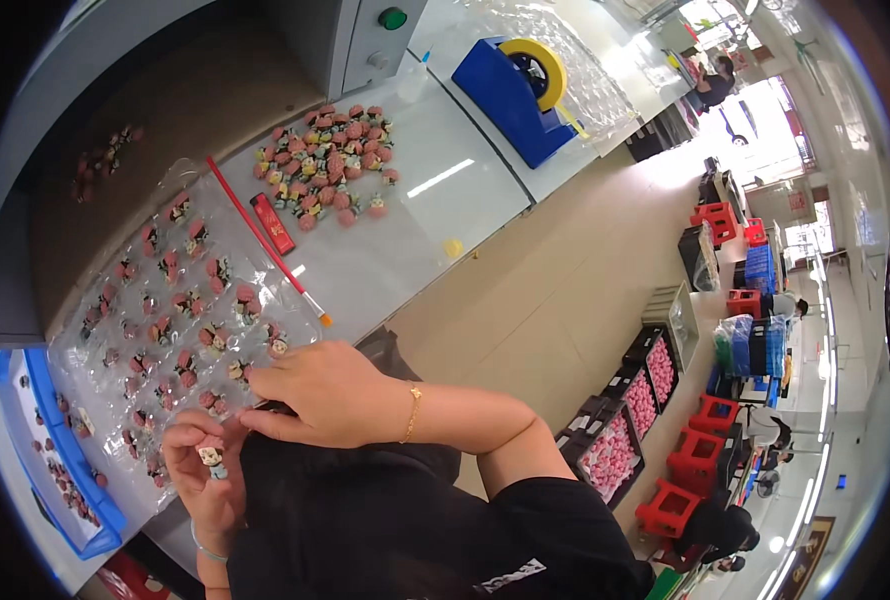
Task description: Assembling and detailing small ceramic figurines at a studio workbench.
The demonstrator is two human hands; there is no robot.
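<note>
My left hand (197, 492) is closed round a small toy figurine (212, 457) with a pink top and a pale face, held upright near my body. My right hand (320, 392) reaches across from the right, its fingers bent and thumb close to the left hand. A dark bit shows between its thumb and fingers, too little to name. Under and beyond both hands lies a clear plastic blister tray (187, 275), its pockets filled with several similar pink-topped figurines.
A heap of figurines (330, 160) lies beyond the tray, near a red lighter-shaped block (272, 224) and a red-handled brush (265, 240). A blue tape dispenser (510, 100) stands farther off. At left is a blue bin (100, 540); grey machine housing (340, 50) rises at the back.
</note>
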